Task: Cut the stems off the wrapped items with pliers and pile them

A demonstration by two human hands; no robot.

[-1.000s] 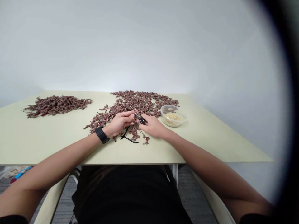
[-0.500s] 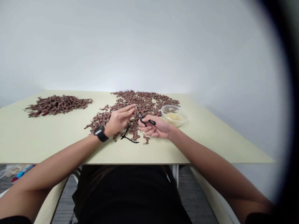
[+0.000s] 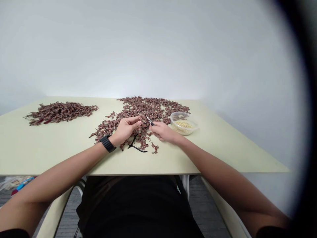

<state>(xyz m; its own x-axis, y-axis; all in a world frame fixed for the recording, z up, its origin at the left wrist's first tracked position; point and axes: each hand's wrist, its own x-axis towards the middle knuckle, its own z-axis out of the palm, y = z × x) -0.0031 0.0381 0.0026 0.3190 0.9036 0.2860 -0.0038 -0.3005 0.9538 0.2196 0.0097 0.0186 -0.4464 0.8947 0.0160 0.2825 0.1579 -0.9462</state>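
My right hand [image 3: 163,131] is closed around small pliers [image 3: 152,123] with dark handles; their metal tip points up and left toward my left fingertips. My left hand [image 3: 126,129] has its thumb and fingers pinched together over the spread of pieces, and what lies between them is too small to make out. Under and behind both hands spreads a wide heap of small brown, shiny pieces [image 3: 141,106]. A clear plastic bowl [image 3: 195,127] beside my right hand holds small yellow bits [image 3: 183,124]. A second black-handled tool [image 3: 140,149] lies splayed below my left hand.
Another pile of brown pieces [image 3: 64,111] lies at the table's left. One loose brown piece [image 3: 155,147] sits near the front of the pale yellow table [image 3: 223,148]. A white wall [image 3: 123,49] stands behind the table. Plastic-wrapped items [image 3: 15,182] are on the floor at lower left.
My right hand has turned over, so its back now faces up and the pliers' tip points more upward. My left hand has rolled, its thumb now showing, and lowered slightly.
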